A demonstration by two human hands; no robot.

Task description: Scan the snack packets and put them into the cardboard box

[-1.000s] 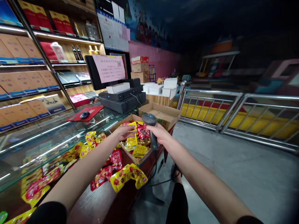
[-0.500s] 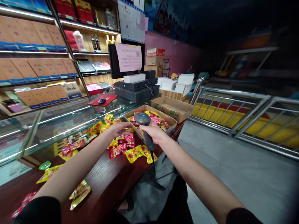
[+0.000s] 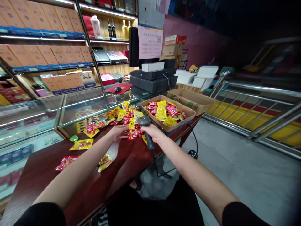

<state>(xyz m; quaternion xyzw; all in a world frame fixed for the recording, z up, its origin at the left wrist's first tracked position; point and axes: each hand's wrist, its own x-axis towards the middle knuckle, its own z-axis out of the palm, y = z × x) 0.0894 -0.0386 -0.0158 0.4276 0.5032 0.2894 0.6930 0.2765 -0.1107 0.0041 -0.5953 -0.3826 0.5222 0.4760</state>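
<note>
My right hand [image 3: 154,131] is shut around the dark grey handle of a corded barcode scanner [image 3: 146,133], whose head points left over the loose packets. My left hand [image 3: 118,132] lies with its fingers spread at the edge of a pile of red and yellow snack packets [image 3: 133,134], touching them and gripping nothing. Behind both hands, a shallow cardboard tray [image 3: 170,127] holds more packets [image 3: 163,112]. Other packets [image 3: 82,144] lie scattered on the dark red wooden counter [image 3: 94,179].
A glass display case [image 3: 82,110] runs along the counter's left side. Behind it stand a till terminal [image 3: 152,78], a mouse on a red mat [image 3: 118,89] and stocked shelves [image 3: 47,53]. A flat cardboard box [image 3: 190,100] and a metal railing [image 3: 258,106] lie to the right.
The view has swung left, bringing the whole tray and more of the counter into sight. My right hand still has the scanner, and my left hand stays at the packets.
</note>
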